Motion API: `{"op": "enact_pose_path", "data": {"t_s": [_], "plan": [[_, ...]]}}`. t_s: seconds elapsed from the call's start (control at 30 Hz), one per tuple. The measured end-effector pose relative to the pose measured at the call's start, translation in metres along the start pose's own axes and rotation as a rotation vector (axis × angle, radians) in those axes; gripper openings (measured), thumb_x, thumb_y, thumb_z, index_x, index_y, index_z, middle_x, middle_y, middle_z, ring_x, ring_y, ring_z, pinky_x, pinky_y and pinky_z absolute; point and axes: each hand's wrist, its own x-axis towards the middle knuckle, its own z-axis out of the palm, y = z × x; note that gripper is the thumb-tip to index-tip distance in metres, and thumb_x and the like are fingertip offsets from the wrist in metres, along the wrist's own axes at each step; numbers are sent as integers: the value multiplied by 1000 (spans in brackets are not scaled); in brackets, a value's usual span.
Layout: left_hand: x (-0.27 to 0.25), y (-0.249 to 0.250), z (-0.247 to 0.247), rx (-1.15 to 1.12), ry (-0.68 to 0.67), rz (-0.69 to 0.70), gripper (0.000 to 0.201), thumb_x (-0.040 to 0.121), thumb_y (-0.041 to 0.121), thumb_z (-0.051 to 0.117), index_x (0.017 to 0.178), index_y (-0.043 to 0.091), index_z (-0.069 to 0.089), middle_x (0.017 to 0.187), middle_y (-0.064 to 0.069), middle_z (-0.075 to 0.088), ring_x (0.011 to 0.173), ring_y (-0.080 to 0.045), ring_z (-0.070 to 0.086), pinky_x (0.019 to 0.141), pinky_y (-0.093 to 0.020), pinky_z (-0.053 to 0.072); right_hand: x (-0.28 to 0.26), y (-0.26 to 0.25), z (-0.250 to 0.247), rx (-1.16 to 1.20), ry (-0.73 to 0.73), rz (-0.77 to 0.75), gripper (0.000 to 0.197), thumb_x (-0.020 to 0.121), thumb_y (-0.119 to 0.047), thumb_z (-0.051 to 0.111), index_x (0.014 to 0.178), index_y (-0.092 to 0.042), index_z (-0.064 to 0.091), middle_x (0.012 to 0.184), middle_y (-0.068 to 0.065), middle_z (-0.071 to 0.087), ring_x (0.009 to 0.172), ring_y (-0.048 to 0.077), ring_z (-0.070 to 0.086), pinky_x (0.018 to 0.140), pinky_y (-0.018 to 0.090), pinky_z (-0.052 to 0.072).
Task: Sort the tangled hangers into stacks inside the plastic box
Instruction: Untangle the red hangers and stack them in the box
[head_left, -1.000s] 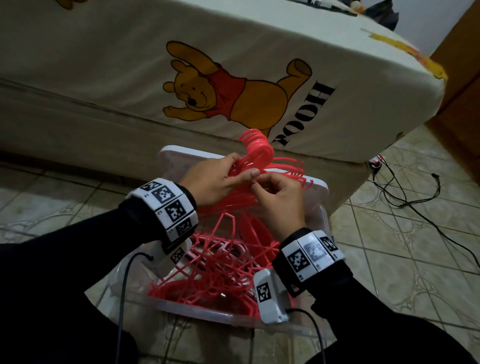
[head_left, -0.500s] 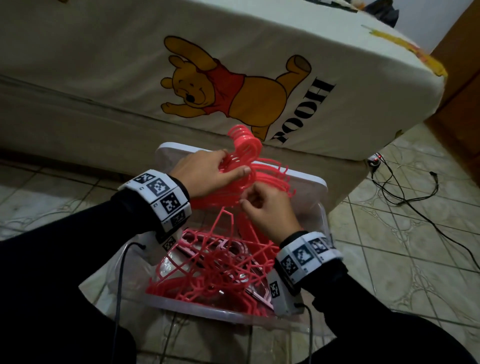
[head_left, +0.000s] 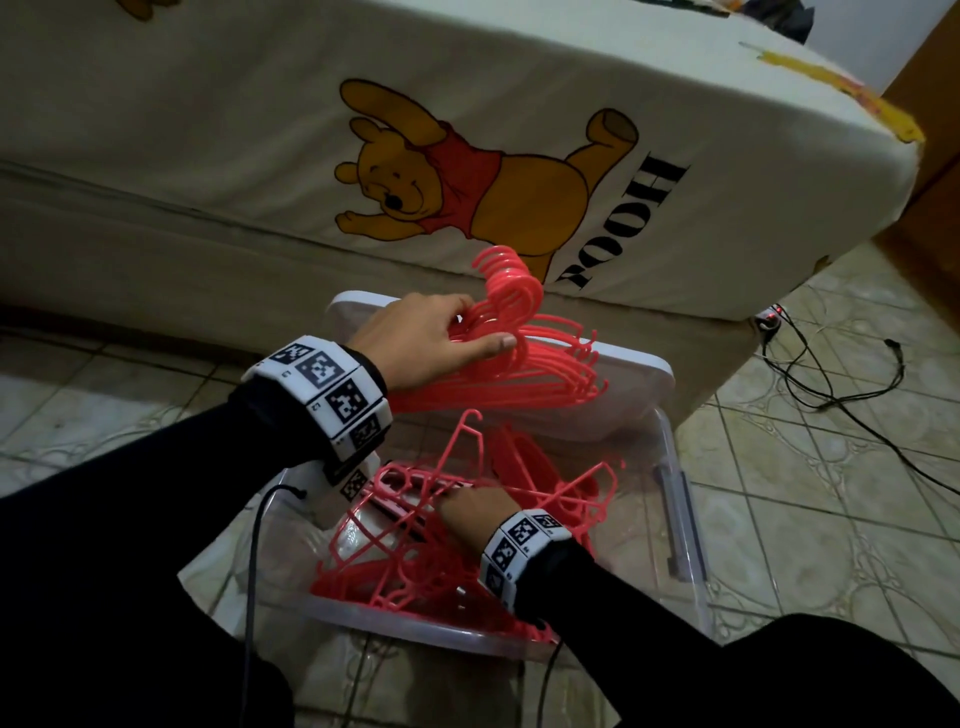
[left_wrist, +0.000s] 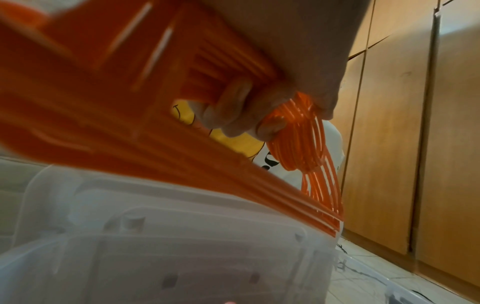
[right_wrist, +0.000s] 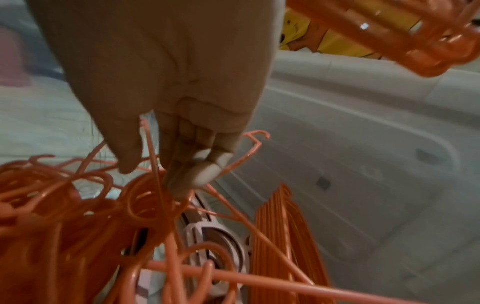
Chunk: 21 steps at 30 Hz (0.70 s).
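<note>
My left hand (head_left: 480, 325) grips a bundle of pink hangers (head_left: 524, 364) by their necks, hooks up, above the white lid (head_left: 639, 374). In the left wrist view its fingers (left_wrist: 246, 115) curl round the bundle (left_wrist: 182, 164). My right hand (head_left: 457, 512) is down in the clear plastic box (head_left: 685, 545), on the tangled hangers (head_left: 415, 561). In the right wrist view that hand (right_wrist: 161, 176) has straight fingers touching the tangle (right_wrist: 64, 205), with a thin hanger bar passing between thumb and fingers. A neat stack of hangers (right_wrist: 280, 226) stands on edge beside it.
The bed with a cartoon bear sheet (head_left: 467, 156) stands right behind the box. Black cables (head_left: 831, 384) trail over the tiled floor at the right. Wooden cupboard doors (left_wrist: 415, 123) lie further right. A white round object (right_wrist: 221, 236) sits under the tangle.
My right hand has let go of the bundle and dropped into the box onto the tangle. The left hand keeps holding the bundle in about the same place.
</note>
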Motion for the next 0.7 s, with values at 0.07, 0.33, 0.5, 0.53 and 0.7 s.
{"op": "enact_pose_path", "data": {"t_s": [0.07,0.33,0.5,0.53,0.7], "plan": [[-1,1,-1,-3,-7,4,80,65,85,35,113,27,62,99,5,70,89,-14,64,82,-39,52,0,-1,1,12,2,46,37,95,-12,37,129,-4,49,126,19,58,112,38,58,90,56,47],[-1,9,-7,-35,-6,4,79,66,83,36,110,24,63,97,2,70,89,-16,64,83,-41,52,0,-3,1,75,22,28,32,94,-14,42,119,-3,58,119,20,60,108,36,59,89,46,47],[-3,12,-11,-70,47,7,77,66,83,37,111,26,63,98,5,70,88,-14,64,83,-38,53,-8,12,-9,218,70,17,31,88,-11,54,118,-9,56,109,21,63,99,38,63,79,40,48],[-3,12,-13,-70,59,7,76,66,83,37,111,26,63,98,5,70,88,-13,64,82,-37,53,-11,17,-13,236,66,32,30,87,-14,56,116,-11,57,110,21,63,100,37,62,80,40,48],[1,5,-28,-132,108,-10,74,72,81,44,110,20,64,98,1,70,88,-16,65,83,-43,52,-33,46,-31,384,157,145,35,91,-17,51,125,-13,46,119,21,58,108,36,57,90,38,43]]}}
